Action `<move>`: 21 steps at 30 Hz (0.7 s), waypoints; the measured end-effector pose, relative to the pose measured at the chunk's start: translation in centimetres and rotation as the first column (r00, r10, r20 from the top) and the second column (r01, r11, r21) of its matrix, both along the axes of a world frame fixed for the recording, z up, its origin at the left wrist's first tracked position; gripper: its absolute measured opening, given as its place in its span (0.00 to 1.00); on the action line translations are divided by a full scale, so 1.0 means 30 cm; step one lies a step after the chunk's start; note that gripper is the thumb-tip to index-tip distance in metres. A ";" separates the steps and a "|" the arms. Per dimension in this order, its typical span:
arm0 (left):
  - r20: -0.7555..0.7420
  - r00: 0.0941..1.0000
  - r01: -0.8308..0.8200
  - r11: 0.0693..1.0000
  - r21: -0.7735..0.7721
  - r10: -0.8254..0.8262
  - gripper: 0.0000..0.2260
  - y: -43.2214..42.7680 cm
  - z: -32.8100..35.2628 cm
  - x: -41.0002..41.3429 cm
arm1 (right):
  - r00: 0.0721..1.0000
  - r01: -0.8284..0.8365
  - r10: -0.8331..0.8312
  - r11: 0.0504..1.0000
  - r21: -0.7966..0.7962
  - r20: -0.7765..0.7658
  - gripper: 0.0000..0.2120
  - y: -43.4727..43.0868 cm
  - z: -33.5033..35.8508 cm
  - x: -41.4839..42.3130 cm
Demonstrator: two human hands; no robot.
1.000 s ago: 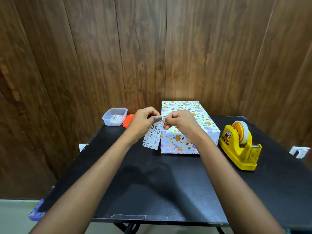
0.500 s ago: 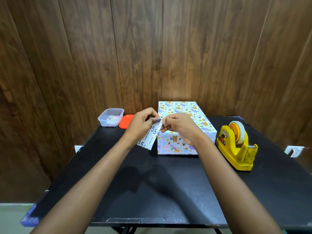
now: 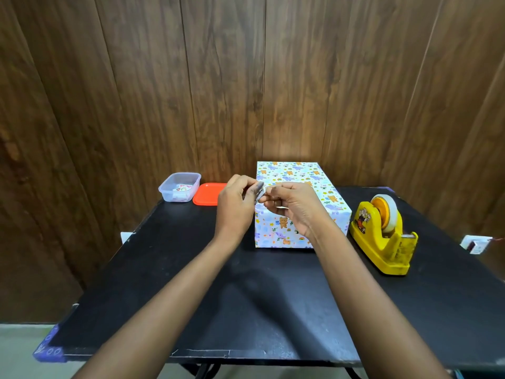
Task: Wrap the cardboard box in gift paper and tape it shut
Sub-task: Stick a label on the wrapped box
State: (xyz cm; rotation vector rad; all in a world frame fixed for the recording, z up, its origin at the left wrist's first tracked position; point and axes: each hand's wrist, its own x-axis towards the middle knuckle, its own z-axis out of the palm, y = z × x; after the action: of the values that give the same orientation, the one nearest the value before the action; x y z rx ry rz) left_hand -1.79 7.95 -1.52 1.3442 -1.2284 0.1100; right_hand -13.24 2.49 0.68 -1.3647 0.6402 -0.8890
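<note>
A box wrapped in white gift paper (image 3: 297, 176) with cartoon animals stands at the back middle of the black table (image 3: 191, 283). In front of its near left corner, my left hand (image 3: 235, 203) and my right hand (image 3: 292, 203) meet fingertip to fingertip. Between them they pinch a small paper slip (image 3: 260, 194), of which only a grey-white edge shows. A yellow tape dispenser (image 3: 382, 236) with a roll of clear tape sits right of the box.
A clear plastic tub (image 3: 179, 187) with small items inside stands at the table's back left, its orange lid (image 3: 209, 194) lying beside it. Brown wood panels rise right behind the table. A white fitting (image 3: 476, 243) shows at the far right.
The printed slip that hung down from my fingers, showing the digits 55, is now gathered up between both hands and nearly hidden. The hands stayed in front of the box.
</note>
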 end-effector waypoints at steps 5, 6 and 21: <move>-0.167 0.985 0.060 0.995 0.075 -0.047 0.04 -0.002 0.004 -0.012 | 0.999 0.030 -0.029 0.999 -0.019 0.033 0.07 0.000 -0.004 0.000; -0.213 0.976 0.071 0.994 0.087 -0.051 0.04 -0.004 0.005 -0.014 | 0.999 0.033 -0.032 0.999 -0.027 0.034 0.07 0.002 -0.005 0.002; -0.592 0.775 0.295 0.955 0.031 -0.220 0.09 -0.002 0.016 -0.023 | 0.998 0.061 -0.060 0.998 -0.036 0.028 0.09 -0.009 -0.022 0.024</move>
State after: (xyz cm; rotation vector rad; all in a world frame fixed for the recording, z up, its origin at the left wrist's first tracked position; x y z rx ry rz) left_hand -2.48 7.88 -1.05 1.1692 -0.8797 -0.5543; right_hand -12.51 2.21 0.03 -1.3705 0.6497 -0.9700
